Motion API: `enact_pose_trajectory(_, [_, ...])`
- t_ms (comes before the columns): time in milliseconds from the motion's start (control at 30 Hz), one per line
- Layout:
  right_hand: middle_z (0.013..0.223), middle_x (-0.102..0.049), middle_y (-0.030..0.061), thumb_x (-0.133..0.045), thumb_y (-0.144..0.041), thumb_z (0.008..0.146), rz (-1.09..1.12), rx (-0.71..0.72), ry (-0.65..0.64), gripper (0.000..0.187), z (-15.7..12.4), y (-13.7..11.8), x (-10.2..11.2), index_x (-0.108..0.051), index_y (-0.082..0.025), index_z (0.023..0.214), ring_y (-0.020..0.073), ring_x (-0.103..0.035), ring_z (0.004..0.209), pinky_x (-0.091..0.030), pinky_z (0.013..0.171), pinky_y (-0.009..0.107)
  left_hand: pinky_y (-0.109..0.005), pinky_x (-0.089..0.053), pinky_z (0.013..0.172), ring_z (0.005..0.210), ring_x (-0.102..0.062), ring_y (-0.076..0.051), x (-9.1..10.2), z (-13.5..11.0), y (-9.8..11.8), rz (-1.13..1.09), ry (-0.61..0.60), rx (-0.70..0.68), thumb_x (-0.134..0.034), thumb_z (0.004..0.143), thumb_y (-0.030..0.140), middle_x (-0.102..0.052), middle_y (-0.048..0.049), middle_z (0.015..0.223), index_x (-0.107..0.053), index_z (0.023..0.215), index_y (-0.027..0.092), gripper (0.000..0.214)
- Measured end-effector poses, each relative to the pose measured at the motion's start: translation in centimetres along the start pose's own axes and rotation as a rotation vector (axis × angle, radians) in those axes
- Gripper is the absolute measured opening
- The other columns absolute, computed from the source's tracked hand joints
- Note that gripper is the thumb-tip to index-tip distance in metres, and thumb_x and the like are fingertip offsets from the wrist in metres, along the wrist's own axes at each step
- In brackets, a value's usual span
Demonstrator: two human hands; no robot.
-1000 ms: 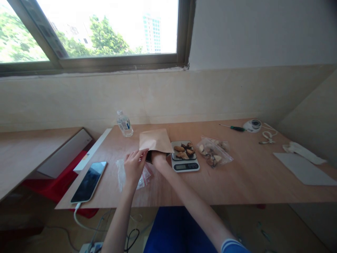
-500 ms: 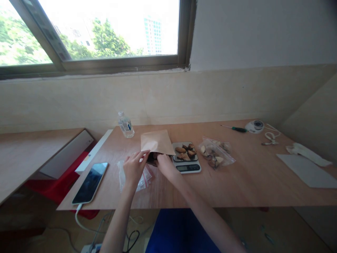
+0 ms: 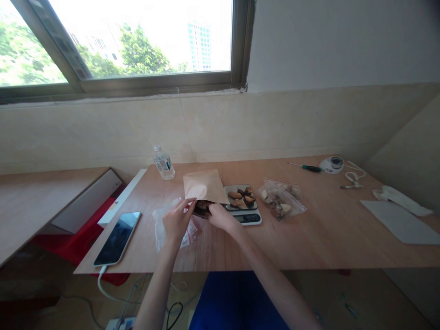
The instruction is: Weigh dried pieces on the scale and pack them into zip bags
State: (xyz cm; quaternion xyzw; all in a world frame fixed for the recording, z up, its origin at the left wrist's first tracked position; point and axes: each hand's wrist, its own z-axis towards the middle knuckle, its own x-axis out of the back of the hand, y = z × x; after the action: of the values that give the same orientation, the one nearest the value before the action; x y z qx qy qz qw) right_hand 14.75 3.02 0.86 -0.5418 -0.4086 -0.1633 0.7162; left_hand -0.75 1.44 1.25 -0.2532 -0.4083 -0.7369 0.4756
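Observation:
A brown paper bag [image 3: 204, 185] lies on the table with its mouth towards me, and dark contents show inside. My left hand [image 3: 177, 219] pinches the left side of the mouth between thumb and fingers. At the right side of the mouth, my right hand [image 3: 223, 219] is closed on the bag's edge, with its fingertips partly hidden. Just right of the bag is a kitchen scale [image 3: 252, 217], its platform carrying several brown dried pieces [image 3: 244, 197]. Clear zip bags [image 3: 161, 229] lie partly beneath my left hand.
Filled zip bags [image 3: 282, 199] lie right of the scale. A water bottle [image 3: 164, 164] stands at the back, and a phone [image 3: 118, 238] with a cable lies left. Farther right are a screwdriver [image 3: 311, 168], a white dome camera [image 3: 332, 165] and a grey sheet [image 3: 398, 222].
My right hand has shifted slightly right, from inside the bag's mouth to its right edge. The mouth shows more of its dark contents. My left hand keeps its pinch.

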Motion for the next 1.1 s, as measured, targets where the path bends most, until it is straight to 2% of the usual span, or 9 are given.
enact_pose_trajectory(167, [0.120,-0.061,0.0167,-0.048,-0.006,0.083,0.011,-0.044,0.033,0.035,-0.2,0.6,-0.6,-0.061,-0.008,0.115,0.0274,-0.056,0.114,-0.040,0.097,0.034,-0.022,-0.031,0.053,0.066,-0.064,-0.014,-0.1,-0.2,0.1,-0.003,-0.021,0.006,-0.056,0.085,0.040,-0.071,0.0008,0.079,-0.070,0.097,0.028,0.022])
enact_pose_trajectory(333, [0.118,-0.063,0.0139,-0.049,-0.009,0.085,0.070,-0.025,0.039,0.031,-0.2,1.1,-0.8,-0.062,-0.012,0.112,0.0247,-0.057,0.113,-0.041,0.095,0.031,-0.020,-0.031,0.053,0.067,-0.064,-0.012,0.0,-0.4,0.5,0.004,-0.045,0.035,-0.057,0.085,0.038,-0.072,0.0019,0.081,-0.070,0.098,0.029,0.020])
enact_pose_trajectory(500, [0.108,-0.066,0.0154,-0.047,-0.014,0.088,-0.018,-0.079,0.137,0.025,-0.5,0.5,-0.8,-0.062,-0.012,0.108,0.0248,-0.059,0.106,-0.043,0.091,0.033,-0.020,-0.031,0.054,0.070,-0.064,-0.012,0.0,-0.1,0.7,-0.007,-0.027,0.048,-0.057,0.084,0.039,-0.071,0.0017,0.081,-0.070,0.097,0.029,0.020])
enact_pose_trajectory(767, [0.096,-0.063,0.0101,-0.049,-0.015,0.088,-0.050,0.093,0.348,0.017,-2.3,0.1,-1.0,-0.064,-0.016,0.097,0.0238,-0.058,0.096,-0.047,0.085,0.038,-0.019,-0.031,0.054,0.063,-0.060,-0.010,0.3,0.1,0.7,-0.044,-0.014,0.058,-0.058,0.084,0.038,-0.071,0.0024,0.085,-0.070,0.097,0.029,0.020])
enact_pose_trajectory(867, [0.094,-0.062,0.0067,-0.051,-0.019,0.088,0.115,0.164,0.405,0.017,-3.6,0.2,-0.7,-0.064,-0.020,0.100,0.0208,-0.058,0.092,-0.047,0.084,0.036,-0.019,-0.031,0.054,0.059,-0.058,-0.009,0.5,0.1,0.7,-0.037,-0.017,0.072,-0.058,0.084,0.037,-0.070,0.0029,0.083,-0.070,0.097,0.029,0.019])
enact_pose_trajectory(933, [0.093,-0.063,0.0048,-0.053,-0.023,0.088,0.306,0.179,0.381,0.015,-4.5,0.3,-0.1,-0.064,-0.020,0.099,0.0182,-0.059,0.090,-0.048,0.081,0.032,-0.020,-0.030,0.054,0.058,-0.056,-0.009,0.7,0.2,0.7,-0.032,-0.022,0.082,-0.058,0.084,0.036,-0.069,0.0027,0.081,-0.070,0.097,0.029,0.019])
enact_pose_trajectory(1000, [0.093,-0.064,0.0040,-0.054,-0.028,0.088,0.493,0.148,0.339,0.015,-5.4,0.8,0.6,-0.065,-0.020,0.095,0.0166,-0.060,0.089,-0.048,0.079,0.029,-0.019,-0.030,0.053,0.058,-0.056,-0.009,0.8,0.3,0.6,-0.026,-0.024,0.099,-0.057,0.085,0.036,-0.068,0.0026,0.082,-0.069,0.098,0.029,0.020])
enact_pose_trajectory(1100, [0.091,-0.066,0.0038,-0.056,-0.036,0.085,0.713,0.029,0.307,0.021,-6.5,2.2,2.1,-0.065,-0.019,0.095,0.0162,-0.062,0.083,-0.050,0.075,0.028,-0.020,-0.028,0.052,0.058,-0.055,-0.010,1.0,0.6,0.0,0.002,-0.022,0.140,-0.056,0.085,0.037,-0.067,0.0029,0.084,-0.068,0.100,0.030,0.021])
